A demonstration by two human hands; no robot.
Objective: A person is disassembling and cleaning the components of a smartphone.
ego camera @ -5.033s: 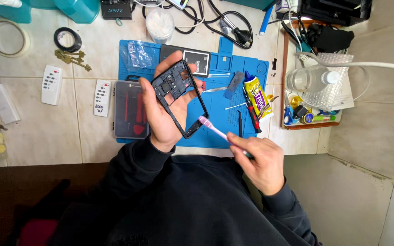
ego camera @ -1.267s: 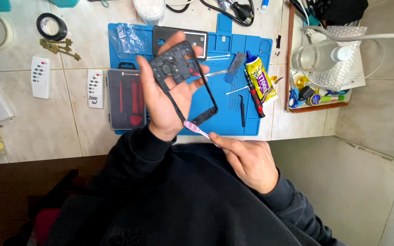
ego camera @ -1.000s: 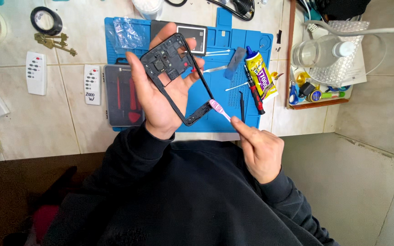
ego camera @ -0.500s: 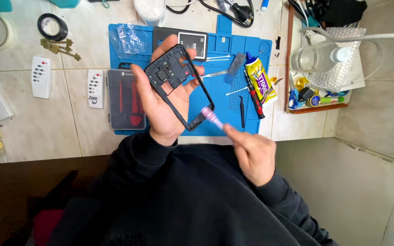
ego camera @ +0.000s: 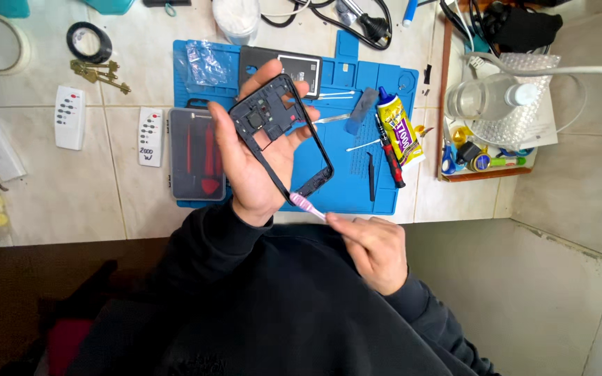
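My left hand (ego camera: 256, 160) holds a black phone middle frame (ego camera: 280, 136) upright over the blue work mat (ego camera: 357, 188). Its open window faces me, with small parts at its top end. My right hand (ego camera: 374, 251) grips a pink toothbrush (ego camera: 308, 207), and the brush head touches the frame's lower edge. Both arms wear black sleeves.
A black phone back (ego camera: 280, 66) lies on the mat beside a glue tube (ego camera: 400, 132), tweezers (ego camera: 371, 177) and a red-handled screwdriver (ego camera: 389, 159). A dark tool case (ego camera: 196, 153) and two white remotes (ego camera: 70, 117) lie to the left. A wooden tray (ego camera: 479, 174) with a clear bottle stands right.
My right hand has slid the toothbrush left and down along the frame's lower edge. The left hand has tilted the frame slightly and kept its hold.
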